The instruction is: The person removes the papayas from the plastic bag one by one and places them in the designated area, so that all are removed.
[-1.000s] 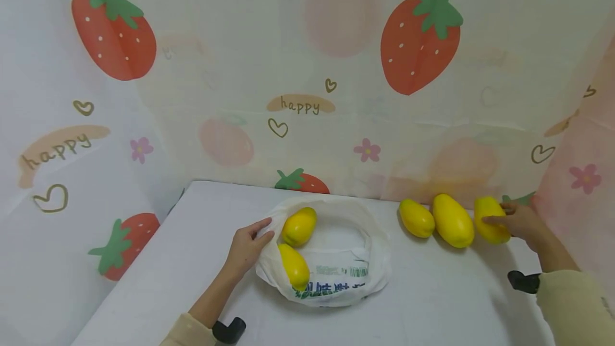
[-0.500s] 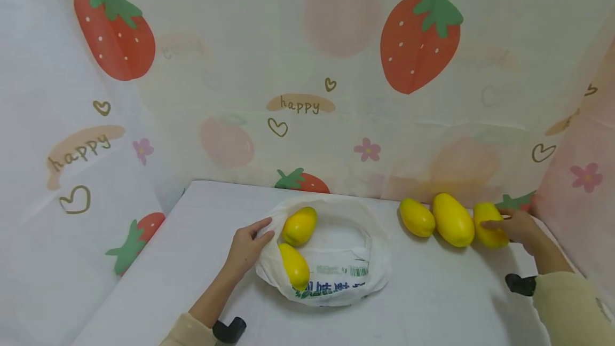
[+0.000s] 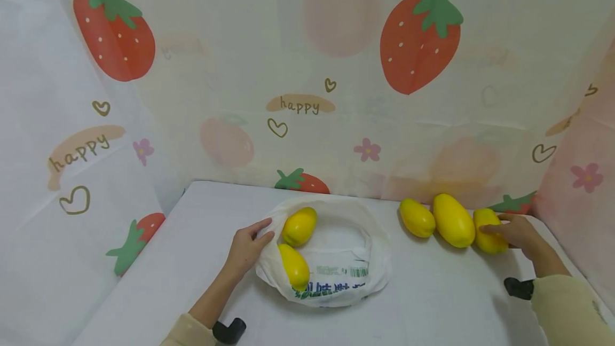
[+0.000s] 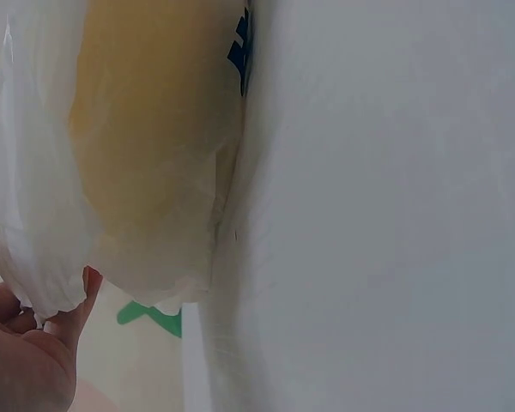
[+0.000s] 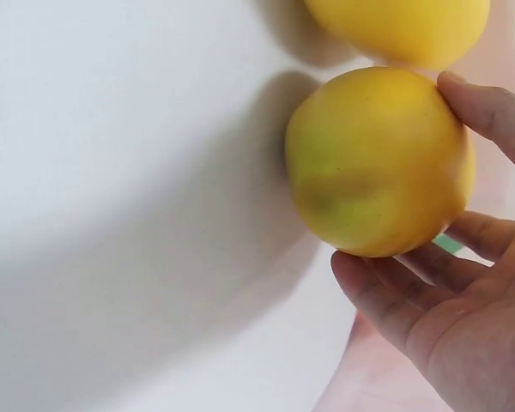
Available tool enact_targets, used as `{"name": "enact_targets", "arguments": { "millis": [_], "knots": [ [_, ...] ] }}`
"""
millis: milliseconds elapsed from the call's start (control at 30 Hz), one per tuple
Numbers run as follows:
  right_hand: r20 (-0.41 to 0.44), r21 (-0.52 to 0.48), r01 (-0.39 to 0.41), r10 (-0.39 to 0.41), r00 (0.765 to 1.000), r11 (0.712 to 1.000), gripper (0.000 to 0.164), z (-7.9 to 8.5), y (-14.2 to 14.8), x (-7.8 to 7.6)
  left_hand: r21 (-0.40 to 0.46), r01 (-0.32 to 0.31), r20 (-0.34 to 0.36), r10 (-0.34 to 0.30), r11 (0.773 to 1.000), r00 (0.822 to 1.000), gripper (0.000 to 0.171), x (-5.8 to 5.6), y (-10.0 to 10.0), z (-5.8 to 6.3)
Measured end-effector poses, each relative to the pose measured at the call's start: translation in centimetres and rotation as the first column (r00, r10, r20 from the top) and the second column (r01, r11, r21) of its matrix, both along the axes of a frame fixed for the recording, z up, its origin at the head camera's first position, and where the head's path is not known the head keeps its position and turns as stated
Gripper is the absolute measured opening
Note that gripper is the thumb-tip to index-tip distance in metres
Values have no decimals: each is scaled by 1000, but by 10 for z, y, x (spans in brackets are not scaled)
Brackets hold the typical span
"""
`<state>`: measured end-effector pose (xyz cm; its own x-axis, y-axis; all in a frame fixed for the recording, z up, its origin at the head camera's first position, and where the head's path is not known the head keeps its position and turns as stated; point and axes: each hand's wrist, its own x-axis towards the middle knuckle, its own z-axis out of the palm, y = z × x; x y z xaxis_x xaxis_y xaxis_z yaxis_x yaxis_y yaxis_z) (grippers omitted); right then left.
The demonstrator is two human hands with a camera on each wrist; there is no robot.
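Note:
In the head view my left hand (image 3: 247, 250) pinches the left rim of a white plastic bag (image 3: 379, 276), which lies mouth up. Two yellow mangoes, an upper one (image 3: 300, 227) and a lower one (image 3: 295, 268), rest inside it on the left. At the right, my right hand (image 3: 521, 234) grips another mango (image 3: 489, 239), thumb on one side and fingers on the other, as the right wrist view shows. Left of it lie a large mango (image 3: 453, 220) and a smaller one (image 3: 417, 219). The left wrist view shows a mango's yellow through the bag (image 4: 154, 129).
The white tabletop (image 3: 432, 303) carries everything. A strawberry-printed cloth (image 3: 355, 122) hangs right behind the row of mangoes, with more cloth at the left and a pink panel (image 3: 583, 143) at the right.
My right hand has come down and slightly nearer with its mango, which now sits lower, close beside the large one. My left hand and the bag have stayed still.

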<state>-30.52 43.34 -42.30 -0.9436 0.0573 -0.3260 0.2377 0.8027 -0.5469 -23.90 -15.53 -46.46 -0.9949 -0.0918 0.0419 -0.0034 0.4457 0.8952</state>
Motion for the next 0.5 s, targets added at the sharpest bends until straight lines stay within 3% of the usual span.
{"name": "enact_targets", "arguments": {
  "millis": [167,500],
  "knots": [
    [13,-8,12,-12,1000,1000,113,-1,0,1,-1,0,4,0,1000,1000,42,0,1,0],
    [5,-1,5,-5,1000,1000,100,-4,2,-1,-7,3,-1,-3,1000,1000,42,1,1,2]
  ]
}}
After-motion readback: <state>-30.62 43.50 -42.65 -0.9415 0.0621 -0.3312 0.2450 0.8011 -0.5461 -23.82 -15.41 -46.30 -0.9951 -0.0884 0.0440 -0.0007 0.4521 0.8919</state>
